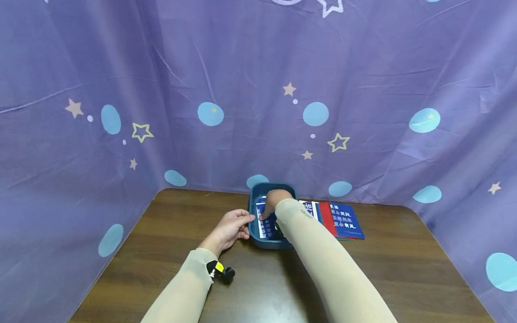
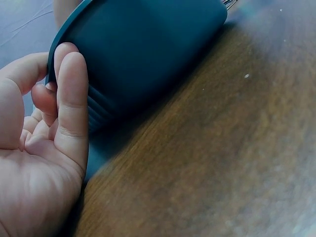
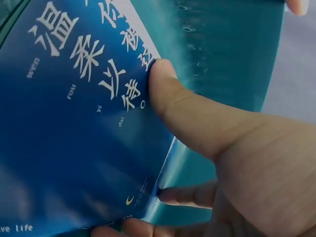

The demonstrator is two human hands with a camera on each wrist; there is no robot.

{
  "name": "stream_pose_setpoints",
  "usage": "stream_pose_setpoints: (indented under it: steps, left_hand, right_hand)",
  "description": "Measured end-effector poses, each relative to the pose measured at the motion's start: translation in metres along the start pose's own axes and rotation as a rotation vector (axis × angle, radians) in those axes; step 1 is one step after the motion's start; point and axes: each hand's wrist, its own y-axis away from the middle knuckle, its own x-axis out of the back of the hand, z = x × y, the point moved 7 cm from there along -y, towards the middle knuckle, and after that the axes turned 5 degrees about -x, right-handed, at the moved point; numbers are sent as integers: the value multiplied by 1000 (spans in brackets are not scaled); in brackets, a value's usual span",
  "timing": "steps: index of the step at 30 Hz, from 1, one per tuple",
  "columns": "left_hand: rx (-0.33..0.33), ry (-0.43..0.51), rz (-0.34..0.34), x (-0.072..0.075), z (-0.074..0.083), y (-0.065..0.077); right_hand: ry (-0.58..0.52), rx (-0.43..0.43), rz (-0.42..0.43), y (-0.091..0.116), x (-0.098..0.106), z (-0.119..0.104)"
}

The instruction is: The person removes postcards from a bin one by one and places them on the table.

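A dark teal plastic bin stands at the table's back edge. At its left side my left hand pinches the rim; the left wrist view shows the thumb and fingers about the bin wall. My right hand reaches down inside the bin. It holds a blue card printed with white characters, the thumb on one edge and the fingertips at the lower edges. In the head view part of the card lies behind the right forearm.
Right of the bin, several overlapping cards lie on the wooden table, a blue card and a red card among them. A purple curtain hangs behind the table. A small black camera sits on the left wrist.
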Motion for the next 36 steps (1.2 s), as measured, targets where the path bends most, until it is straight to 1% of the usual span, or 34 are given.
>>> stream_pose_setpoints:
  steps: [3,5,6,7,11,13,14,15,17,18,20,22,23,25,27,31,36]
  left_hand:
    - [-4,-2,3,0,-1,1]
    - [-4,-5,9,0,-1,1]
    - [-4,-3,10,0,-1,1]
    - [-2,-3,14,0,-1,1]
    - [11,-5,16,-1,-2,0]
    - [13,-12,22,0,-1,1]
    - [13,-13,25,0,-1,1]
    - [13,-13,29,1,-1,1]
    - [11,-17,32,1,0,1]
    - [10,-16,32,1,0,1]
    - [14,-9,31,1,0,1]
    - [17,-8,29,1,0,1]
    - [17,-11,28,1,0,1]
    - [20,-10,31,1,1,1]
    - [18,-13,34,1,2,1]
    - [18,-16,41,1,2,0]
    - [21,-25,44,1,1,1]
  right_hand:
    - [-6,1,11,5,0,1]
    - [1,29,31,8,3,2]
    - [3,50,48,5,4,3]
    - [7,68,71,-2,5,5]
    - [-17,151,165,-42,7,17]
    - [-55,170,202,-54,14,23]
    - [-66,177,219,-52,21,25]
    - [-82,180,234,-46,30,27]
    - [-147,186,246,-22,48,32]
    - [-188,185,241,-7,57,34]
    - [-303,192,233,21,71,42]
    - [-445,204,202,43,78,52]
    - [-496,210,201,50,80,58]
    - [-583,228,217,59,83,71]
    - [-640,238,231,65,84,85]
    - [-707,236,296,70,81,116]
    - [-779,245,342,78,71,152]
